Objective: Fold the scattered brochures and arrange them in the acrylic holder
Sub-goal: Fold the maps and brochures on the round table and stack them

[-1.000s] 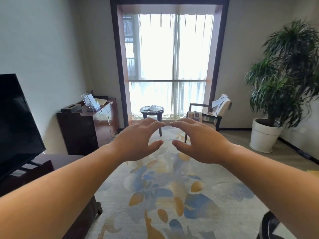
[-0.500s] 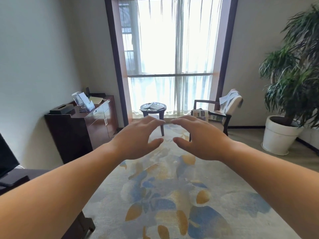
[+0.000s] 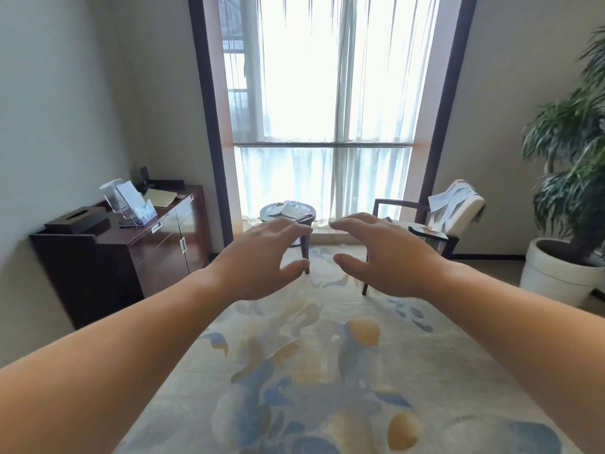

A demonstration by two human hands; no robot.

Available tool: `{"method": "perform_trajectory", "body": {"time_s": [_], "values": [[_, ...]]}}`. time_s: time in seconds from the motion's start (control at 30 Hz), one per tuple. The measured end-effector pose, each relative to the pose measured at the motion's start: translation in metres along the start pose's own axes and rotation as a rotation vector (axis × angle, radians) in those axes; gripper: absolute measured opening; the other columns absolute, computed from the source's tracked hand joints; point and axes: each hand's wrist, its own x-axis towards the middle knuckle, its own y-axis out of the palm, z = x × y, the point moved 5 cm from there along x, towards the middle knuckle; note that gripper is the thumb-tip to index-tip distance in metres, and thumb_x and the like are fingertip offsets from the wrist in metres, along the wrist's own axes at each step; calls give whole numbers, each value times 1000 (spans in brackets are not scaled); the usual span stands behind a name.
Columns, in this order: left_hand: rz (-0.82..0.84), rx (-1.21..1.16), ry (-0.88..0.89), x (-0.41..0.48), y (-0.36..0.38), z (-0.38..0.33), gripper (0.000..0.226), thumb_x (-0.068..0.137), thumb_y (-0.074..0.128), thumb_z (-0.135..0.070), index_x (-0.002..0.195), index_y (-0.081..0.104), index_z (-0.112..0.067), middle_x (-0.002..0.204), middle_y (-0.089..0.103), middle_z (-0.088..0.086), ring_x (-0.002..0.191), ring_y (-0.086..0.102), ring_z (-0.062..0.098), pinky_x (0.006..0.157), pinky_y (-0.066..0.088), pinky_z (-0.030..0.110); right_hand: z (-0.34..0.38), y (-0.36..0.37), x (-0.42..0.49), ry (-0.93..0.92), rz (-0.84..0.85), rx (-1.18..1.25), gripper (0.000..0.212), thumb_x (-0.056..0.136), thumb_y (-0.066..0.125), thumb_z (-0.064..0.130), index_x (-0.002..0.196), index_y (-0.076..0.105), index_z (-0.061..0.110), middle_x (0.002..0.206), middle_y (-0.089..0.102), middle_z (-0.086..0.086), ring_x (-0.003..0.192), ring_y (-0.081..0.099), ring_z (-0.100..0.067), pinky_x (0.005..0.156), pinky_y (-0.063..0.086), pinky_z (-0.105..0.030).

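Both arms reach forward at chest height over a patterned rug. My left hand (image 3: 262, 257) and my right hand (image 3: 383, 253) hover palm down, fingers loosely arched, holding nothing. Far ahead, scattered brochures (image 3: 288, 209) lie on a small round side table (image 3: 307, 217) by the window. More brochures (image 3: 453, 199) hang over the back of an armchair (image 3: 465, 214), and some lie on its seat. A clear acrylic holder (image 3: 136, 209) with a few leaflets stands on a dark wooden cabinet (image 3: 157, 250) at the left wall.
A black tissue box (image 3: 77, 219) and a tan folder (image 3: 160, 198) also sit on the cabinet. A large potted plant in a white pot (image 3: 556, 276) fills the right corner. The rug (image 3: 311, 371) covers the open floor between me and the window.
The view has advanced toward the window; the cabinet, side table and armchair look larger and the television at the left has left the view. My hands keep the same hovering pose.
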Motion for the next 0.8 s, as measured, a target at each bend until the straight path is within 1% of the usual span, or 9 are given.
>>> {"method": "perform_trajectory", "body": {"time_s": [0.07,0.13,0.2,0.33,0.4,0.47,0.6,0.7,0.8], "values": [[-1,-8,-16,29,18,27,56,93,54,-49,144,39,-30,148,44,-4,130,47,18,106,44,40,-26,17,33,0,3,4,58,92,51,55,145,40,34,149,43,13,117,52,-9,90,32,-23],[8,-6,-33,60,39,52,57,93,54,-49,144,39,-30,149,43,-4,128,50,18,104,46,38,-54,36,65,-19,10,-19,58,92,51,55,145,40,33,149,44,12,127,48,-13,91,29,-23],[12,-6,-53,95,61,75,56,93,54,-50,144,40,-31,150,43,-5,128,50,18,104,45,35,-83,51,99,-36,11,-26,58,93,51,54,146,40,33,148,44,12,127,49,-14,90,28,-23],[30,-3,-87,172,95,114,55,92,55,-50,142,41,-33,149,44,-5,130,49,19,104,44,36,-144,72,170,-50,21,20,56,93,52,53,145,40,35,147,45,12,126,51,-12,89,30,-23],[22,5,-106,210,107,134,55,91,54,-51,142,41,-34,148,46,-5,128,51,20,102,44,35,-173,80,206,-55,31,30,56,93,52,53,145,41,35,148,45,13,126,51,-12,88,32,-23],[10,0,-130,242,117,155,56,89,52,-54,141,41,-35,147,47,-5,127,52,20,100,43,33,-198,88,243,-42,40,65,57,93,51,53,145,41,32,148,44,12,126,51,-13,90,37,-25],[28,0,-164,295,142,205,57,89,50,-55,141,42,-33,148,46,-5,129,50,20,100,43,32,-233,113,309,-65,79,95,58,93,52,50,146,41,31,147,45,11,123,53,-14,96,46,-32],[32,-14,-189,331,163,249,57,91,53,-53,142,42,-32,149,44,-5,131,49,20,101,43,33,-256,138,359,-68,94,122,56,93,54,48,145,42,31,147,45,10,121,54,-13,99,47,-35],[51,-16,-171,369,183,294,57,90,53,-53,142,42,-32,149,44,-5,131,48,20,103,44,36,-275,164,412,-79,104,104,56,92,55,49,144,42,32,147,45,10,125,52,-13,100,47,-37]]}}
